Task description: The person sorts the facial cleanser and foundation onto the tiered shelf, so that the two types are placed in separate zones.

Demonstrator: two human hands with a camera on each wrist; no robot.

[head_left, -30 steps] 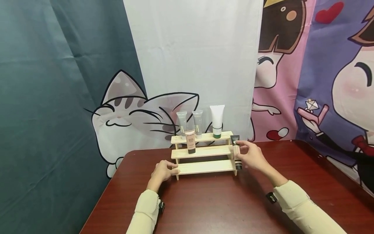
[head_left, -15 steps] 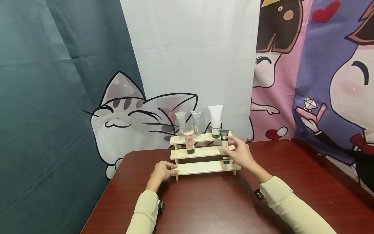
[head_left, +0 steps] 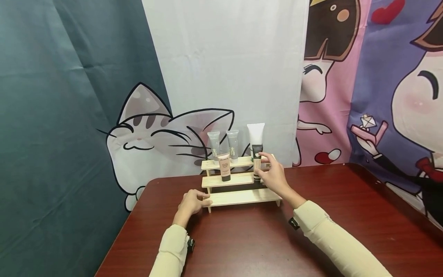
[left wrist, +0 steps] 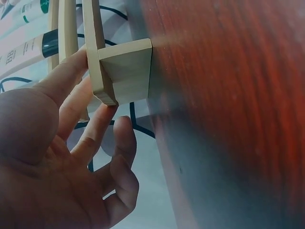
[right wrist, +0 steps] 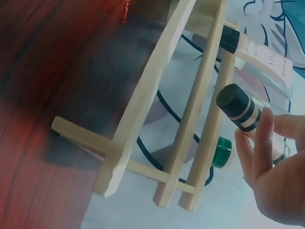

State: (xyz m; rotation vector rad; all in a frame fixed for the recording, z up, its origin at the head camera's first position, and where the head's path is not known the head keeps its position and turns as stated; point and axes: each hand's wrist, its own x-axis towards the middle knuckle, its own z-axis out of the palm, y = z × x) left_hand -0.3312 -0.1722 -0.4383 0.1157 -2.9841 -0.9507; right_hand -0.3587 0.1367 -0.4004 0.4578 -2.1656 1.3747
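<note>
A three-step wooden display rack (head_left: pixel 242 197) stands on the table. My left hand (head_left: pixel 192 202) grips the left end of its lowest step, thumb and fingers on the board's end (left wrist: pixel 106 90). My right hand (head_left: pixel 274 177) pinches a beige cosmetic tube with black ends (head_left: pixel 257 163), cap down, at the right part of the middle step. In the right wrist view the tube's black cap (right wrist: pixel 233 101) points toward the steps; whether it touches the board I cannot tell. A pink BB cream tube (head_left: pixel 225 167) stands on the middle step's left part.
On the top step stand two clear grey tubes (head_left: pixel 214 145) at left and a white tube with a green cap (head_left: pixel 255 132) at right, partly behind the held tube. The reddish-brown table (head_left: pixel 235 242) ends at a printed curtain (head_left: pixel 235 69) behind.
My right hand has carried the black-ended tube leftward and up, from beside the rack's right end to the middle step. My left hand stays at the rack's left end.
</note>
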